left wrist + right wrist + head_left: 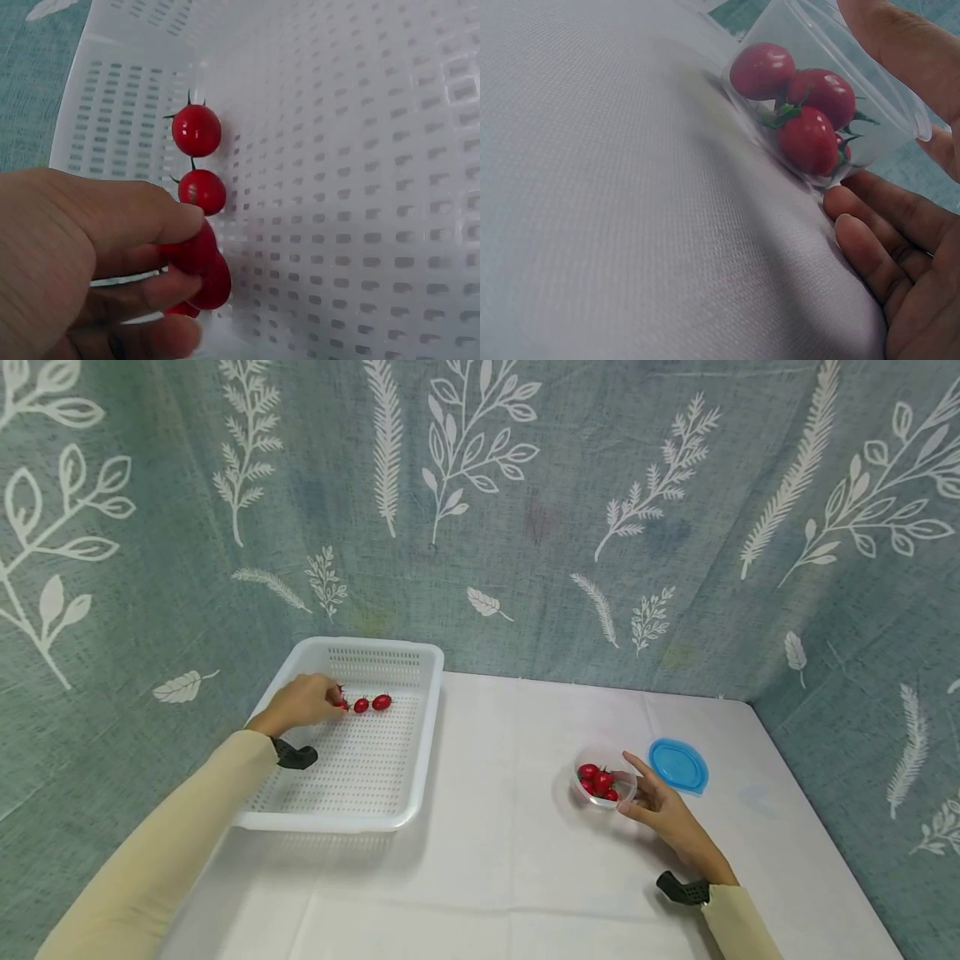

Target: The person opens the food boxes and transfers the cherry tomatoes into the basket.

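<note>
My left hand [307,702] reaches into a white perforated plastic basket [429,735] and pinches a red cherry tomato [196,249] between thumb and fingers. More tomatoes lie close against it, partly hidden by the fingers. Two others, a small tomato [361,705] and a longer tomato [382,702], lie in a row beside the hand. On the right, my right hand [663,814] holds a clear round plastic container [885,139], thumb at the rim and fingers low against its side. Several tomatoes [808,141] with green stems sit inside it.
A blue lid [678,766] lies on the white tablecloth [495,852], just beyond the right hand. Behind and beside the table hangs a grey-green curtain [540,527] with white leaf prints. The basket's raised walls surround the left hand.
</note>
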Demonstrator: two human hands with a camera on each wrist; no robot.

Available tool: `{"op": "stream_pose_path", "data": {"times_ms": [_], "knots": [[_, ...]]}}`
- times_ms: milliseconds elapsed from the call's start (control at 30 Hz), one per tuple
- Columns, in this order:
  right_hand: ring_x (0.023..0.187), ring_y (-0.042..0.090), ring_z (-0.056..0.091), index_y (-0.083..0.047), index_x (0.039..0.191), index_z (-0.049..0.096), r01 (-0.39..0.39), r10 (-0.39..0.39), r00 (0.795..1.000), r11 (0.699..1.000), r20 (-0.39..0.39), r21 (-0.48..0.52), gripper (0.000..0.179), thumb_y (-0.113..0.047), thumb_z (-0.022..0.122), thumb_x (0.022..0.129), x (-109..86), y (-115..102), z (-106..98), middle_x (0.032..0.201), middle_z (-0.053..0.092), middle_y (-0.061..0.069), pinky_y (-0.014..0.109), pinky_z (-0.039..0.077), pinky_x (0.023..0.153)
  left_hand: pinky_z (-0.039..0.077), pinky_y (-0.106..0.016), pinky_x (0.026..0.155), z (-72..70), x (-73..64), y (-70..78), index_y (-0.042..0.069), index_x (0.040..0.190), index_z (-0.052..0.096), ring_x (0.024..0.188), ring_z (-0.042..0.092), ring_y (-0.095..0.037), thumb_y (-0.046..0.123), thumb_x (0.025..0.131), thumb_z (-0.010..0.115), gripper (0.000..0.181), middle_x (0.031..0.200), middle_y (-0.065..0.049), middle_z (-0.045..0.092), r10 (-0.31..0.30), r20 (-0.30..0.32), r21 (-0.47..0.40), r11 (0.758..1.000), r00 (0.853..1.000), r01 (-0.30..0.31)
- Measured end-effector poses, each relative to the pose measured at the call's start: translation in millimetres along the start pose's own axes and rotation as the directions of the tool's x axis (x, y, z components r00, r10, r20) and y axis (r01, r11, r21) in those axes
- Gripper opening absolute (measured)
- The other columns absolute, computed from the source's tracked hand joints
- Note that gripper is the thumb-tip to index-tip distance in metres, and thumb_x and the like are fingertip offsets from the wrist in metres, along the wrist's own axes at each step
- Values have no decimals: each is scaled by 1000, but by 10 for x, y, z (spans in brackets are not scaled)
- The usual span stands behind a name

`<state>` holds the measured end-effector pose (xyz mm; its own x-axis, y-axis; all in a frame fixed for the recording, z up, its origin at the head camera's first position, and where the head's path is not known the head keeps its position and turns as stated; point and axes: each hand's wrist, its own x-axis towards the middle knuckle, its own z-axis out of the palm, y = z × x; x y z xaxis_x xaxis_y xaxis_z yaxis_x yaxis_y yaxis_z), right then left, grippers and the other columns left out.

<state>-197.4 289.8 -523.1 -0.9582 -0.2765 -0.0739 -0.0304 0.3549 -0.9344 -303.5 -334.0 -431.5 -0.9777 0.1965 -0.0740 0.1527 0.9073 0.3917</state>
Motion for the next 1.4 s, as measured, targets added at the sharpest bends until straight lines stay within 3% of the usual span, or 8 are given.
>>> {"op": "stream_pose_path", "data": {"times_ms": [167, 500, 600, 733, 900, 1133, 1267, 1400], "knots": [[121, 38, 53, -32, 164, 25, -1, 1, 1000, 1000, -1, 9, 85, -22, 75, 96, -8, 2, 4, 156, 39, 26, 35, 53, 88, 43, -35, 55, 13, -3, 2, 8, 79, 68, 62, 55, -20, 16, 86, 79, 16, 75, -5, 62, -42, 68, 58, 998, 997, 39], [123, 39, 53, -34, 164, 24, -5, 5, 1000, 1000, -3, 6, 85, -23, 75, 97, -4, 16, 10, 157, 39, 25, 36, 52, 90, 47, -35, 54, 38, -8, 19, 5, 85, 67, 62, 61, -22, 13, 83, 85, 20, 79, -8, 66, -108, 106, 98, 990, 988, 98], [122, 38, 53, -34, 164, 25, -1, 1, 1000, 1000, -4, 0, 85, -22, 75, 96, -6, 14, 11, 157, 39, 26, 35, 52, 89, 44, -35, 54, 22, 4, 23, 6, 82, 66, 62, 58, -22, 21, 83, 87, 26, 75, -7, 63, -110, 93, 106, 989, 990, 100], [121, 38, 54, -33, 164, 25, 4, -3, 1000, 1000, -3, 2, 86, -22, 76, 96, -6, 5, 8, 156, 40, 26, 33, 53, 88, 41, -36, 55, -4, 24, 81, 8, 82, 68, 62, 52, -21, 35, 85, 86, 33, 70, -5, 60, -81, 31, 90, 993, 996, 78], [122, 39, 54, -32, 164, 24, 11, -11, 1000, 1000, 0, 2, 86, -21, 75, 96, -7, 0, 3, 155, 41, 27, 32, 53, 89, 48, -39, 58, -32, 66, 285, 3, 97, 72, 62, 58, -20, 42, 94, 76, 40, 81, -11, 69, 0, -65, -27, 1000, 998, -2], [122, 39, 54, -34, 165, 24, 3, -3, 1000, 1000, 0, -12, 86, -23, 75, 97, -29, -7, 0, 154, 42, 27, 37, 53, 91, 53, -45, 68, 12, 185, 747, 8, 108, 72, 67, 64, -22, 53, 98, 65, 47, 101, -11, 70, 109, -154, -123, 984, 982, -128], [126, 41, 53, -34, 164, 23, -2, 2, 1000, 1000, 7, -24, 86, -24, 75, 97, -22, -22, -5, 156, 39, 27, 40, 52, 94, 52, -44, 69, 53, 239, 1011, 12, 108, 71, 68, 64, -22, 50, 99, 65, 39, 101, -7, 70, 173, -186, -139, 970, 967, -200], [126, 40, 54, -34, 164, 24, 0, 1, 1000, 999, 10, -43, 86, -25, 76, 96, 1, -31, -11, 157, 38, 27, 37, 51, 93, 52, -43, 73, 97, 282, 1233, 15, 104, 72, 75, 65, -20, 46, 100, 67, 31, 97, -3, 71, 254, -218, -136, 948, 942, -287]]}}
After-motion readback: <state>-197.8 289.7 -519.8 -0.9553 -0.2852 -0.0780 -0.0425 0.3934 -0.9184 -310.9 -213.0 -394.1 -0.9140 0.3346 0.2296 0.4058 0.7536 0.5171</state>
